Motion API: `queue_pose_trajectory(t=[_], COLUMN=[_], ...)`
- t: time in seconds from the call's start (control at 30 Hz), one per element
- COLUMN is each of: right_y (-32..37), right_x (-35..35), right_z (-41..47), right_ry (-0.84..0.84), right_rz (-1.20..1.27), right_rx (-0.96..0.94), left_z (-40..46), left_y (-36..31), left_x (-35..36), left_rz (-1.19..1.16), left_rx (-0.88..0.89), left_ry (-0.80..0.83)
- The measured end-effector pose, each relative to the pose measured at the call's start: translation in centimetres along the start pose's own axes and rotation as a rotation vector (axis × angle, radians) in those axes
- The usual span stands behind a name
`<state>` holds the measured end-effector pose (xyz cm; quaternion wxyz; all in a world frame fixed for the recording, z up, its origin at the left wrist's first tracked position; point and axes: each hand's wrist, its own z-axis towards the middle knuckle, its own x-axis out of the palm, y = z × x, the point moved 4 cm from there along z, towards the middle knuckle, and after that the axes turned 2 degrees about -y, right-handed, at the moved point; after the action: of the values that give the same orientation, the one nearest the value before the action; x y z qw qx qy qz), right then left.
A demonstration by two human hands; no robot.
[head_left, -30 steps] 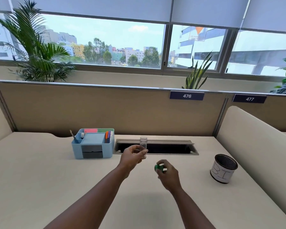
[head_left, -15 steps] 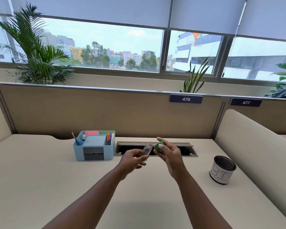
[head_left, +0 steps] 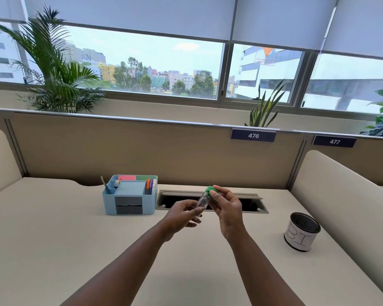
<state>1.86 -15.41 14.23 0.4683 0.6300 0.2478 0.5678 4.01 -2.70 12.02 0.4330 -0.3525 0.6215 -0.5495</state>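
Observation:
A small clear vial (head_left: 202,202) is held tilted above the desk, its mouth pointing up and to the right. My left hand (head_left: 181,214) grips its lower end with curled fingers. A green cap (head_left: 210,191) sits at the vial's mouth, pinched between the thumb and fingers of my right hand (head_left: 227,208). Both hands meet in front of the cable slot. I cannot tell how far the cap is seated on the vial.
A blue desk organiser (head_left: 130,195) with pens and sticky notes stands at the back left. A cable slot (head_left: 210,200) is cut into the cream desk (head_left: 53,235). A black mesh cup (head_left: 302,231) with a white label stands right. Beige partitions enclose the desk.
My right hand rose from the desk with the green cap and brought it onto the vial's mouth. My left hand tilted the vial toward the right hand.

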Motion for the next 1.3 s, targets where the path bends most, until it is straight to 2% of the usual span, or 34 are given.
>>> queue_pose_trajectory(t=[0.23,0.37,0.53,0.73,0.87,0.97,1.13,1.3], right_y=[0.2,0.8,1.2,1.1,1.2,1.0,0.6,0.5], right_x=[0.1,-0.1,-0.8,-1.2,-1.0,-1.2,-1.7,-1.7], right_z=[0.3,0.9,1.1,0.8,0.6,0.5,0.5,0.5], right_ry=[0.145,0.283,0.213,0.148,0.181,0.200,0.234,0.186], right_rz=[-0.231,-0.395,-0.469,-0.466,-0.462,-0.460,-0.402,-0.405], right_rx=[-0.030,0.025,0.012,0.058,0.082,0.092,0.103,0.094], left_z=[-0.4,-0.4,0.0,-0.1,-0.2,-0.2,-0.1,-0.1], left_y=[-0.6,-0.6,-0.4,-0.6,-0.4,-0.5,-1.0,-0.8], left_x=[0.0,-0.2,-0.1,0.1,0.3,0.2,-0.1,0.2], left_rz=[-0.140,-0.034,0.189,0.254,0.283,0.389,0.428,0.457], left_rx=[-0.024,0.014,0.182,0.348,0.361,0.383,0.351,0.387], left_ry=[0.046,0.069,-0.070,-0.165,-0.161,-0.148,-0.043,-0.120])
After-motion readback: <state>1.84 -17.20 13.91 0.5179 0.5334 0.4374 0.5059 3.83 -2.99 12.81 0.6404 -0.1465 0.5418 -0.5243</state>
